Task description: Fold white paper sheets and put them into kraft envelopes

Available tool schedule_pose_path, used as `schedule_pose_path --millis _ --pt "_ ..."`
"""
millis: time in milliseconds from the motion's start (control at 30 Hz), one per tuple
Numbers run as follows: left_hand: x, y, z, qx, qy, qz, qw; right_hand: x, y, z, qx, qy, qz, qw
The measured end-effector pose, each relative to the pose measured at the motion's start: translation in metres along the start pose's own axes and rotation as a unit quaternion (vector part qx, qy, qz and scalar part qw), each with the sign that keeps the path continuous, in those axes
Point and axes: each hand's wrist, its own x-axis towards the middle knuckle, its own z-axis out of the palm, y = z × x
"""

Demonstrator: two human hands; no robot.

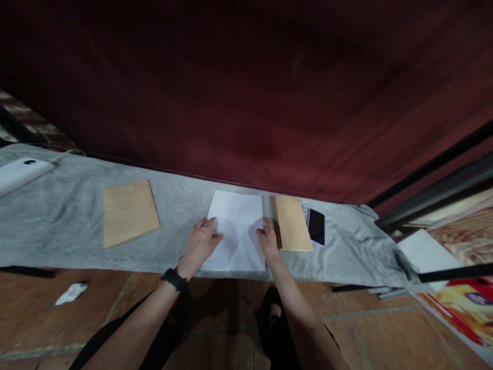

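A white sheet of paper (241,231), with a faint crease across it, lies on the grey cloth in front of me. My left hand (202,240) touches its left edge, fingers and thumb spread apart, the thumb over the paper. At the right edge is my right hand (268,239), its fingers slightly bent and its thumb and forefinger apart. Whether there are more sheets beneath cannot be seen. Just right of that hand lies a stack of brown envelopes (295,223). Another brown envelope (130,213), with a small reddish mark, rests farther left.
A phone (316,226) lies right of the envelope stack. A white device (23,173) with a cord sits at the far left of the grey cloth (177,195). Dark red fabric (246,103) hangs behind. Crumpled white paper (71,293) is on the tiled floor.
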Motion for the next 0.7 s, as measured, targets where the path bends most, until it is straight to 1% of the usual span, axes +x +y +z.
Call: schedule_pose_path --millis 100,200,333,433,500,600,700 --pt "-0.001 -0.009 -0.001 0.015 0.011 -0.004 1.0 -0.004 -0.002 -0.003 0.021 0.008 0.017 1.0" --pt "-0.002 -0.015 -0.007 0.01 -0.001 -0.02 1.0 -0.007 -0.003 -0.009 0.04 -0.012 0.024 0.999" --pt "0.001 -0.023 -0.014 -0.063 -0.038 -0.038 0.997 -0.011 -0.004 -0.018 0.038 -0.033 0.048 0.998" --pt "0.003 -0.03 -0.012 -0.139 -0.05 -0.041 0.988 -0.018 -0.008 -0.023 0.032 -0.038 0.035 0.998" --pt "0.004 -0.033 -0.008 -0.202 -0.071 -0.04 0.976 -0.022 -0.01 -0.027 0.027 -0.035 0.017 0.999" --pt "0.001 -0.033 -0.006 -0.297 -0.101 -0.057 0.948 -0.028 -0.009 -0.032 0.033 -0.025 0.001 0.999" --pt "-0.003 -0.029 -0.013 -0.379 -0.093 -0.082 0.917 -0.031 -0.007 -0.041 0.042 -0.033 -0.01 0.999"
